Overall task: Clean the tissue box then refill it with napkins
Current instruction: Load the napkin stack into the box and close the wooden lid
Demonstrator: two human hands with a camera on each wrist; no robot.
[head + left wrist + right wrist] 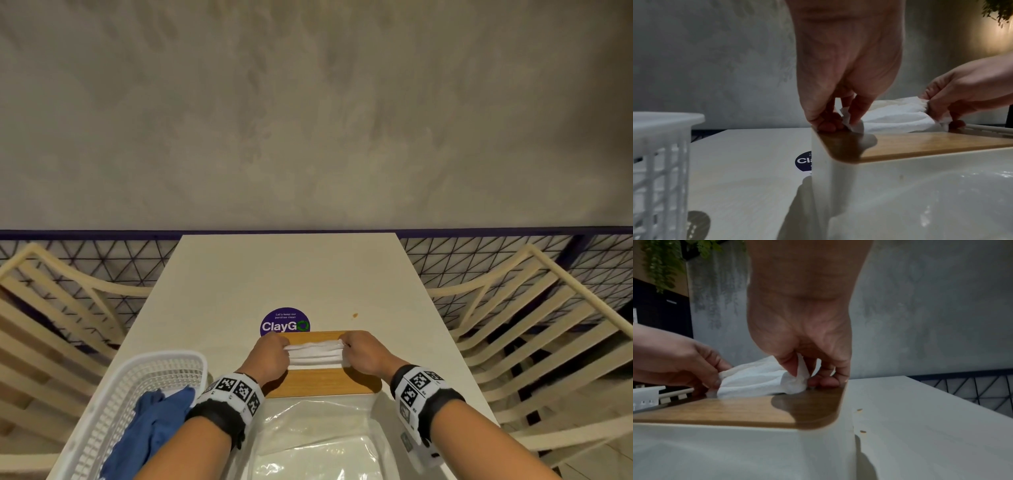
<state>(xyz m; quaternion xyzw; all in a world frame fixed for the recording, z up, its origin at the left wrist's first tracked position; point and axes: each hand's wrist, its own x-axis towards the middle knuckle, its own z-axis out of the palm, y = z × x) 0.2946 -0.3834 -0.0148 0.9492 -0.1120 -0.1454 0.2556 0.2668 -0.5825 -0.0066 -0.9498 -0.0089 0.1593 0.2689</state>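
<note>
The tissue box (322, 385) has white walls (900, 175) and a wooden lid (725, 410), and stands in the middle of the table. A white napkin (315, 353) sticks up out of the slot in the lid, also seen as the napkin (898, 116) and the napkin (756, 378) from the wrists. My left hand (274, 353) pinches its left end and my right hand (359, 353) pinches its right end. Both hands' lower fingers rest on the lid. The inside of the box is hidden.
A white slatted basket (102, 411) holding a blue cloth (154, 425) sits at the near left. A clear plastic napkin pack (318, 442) lies in front of the box. A purple round sticker (285, 323) and small orange crumbs (355, 315) mark the table. Wooden chairs flank both sides.
</note>
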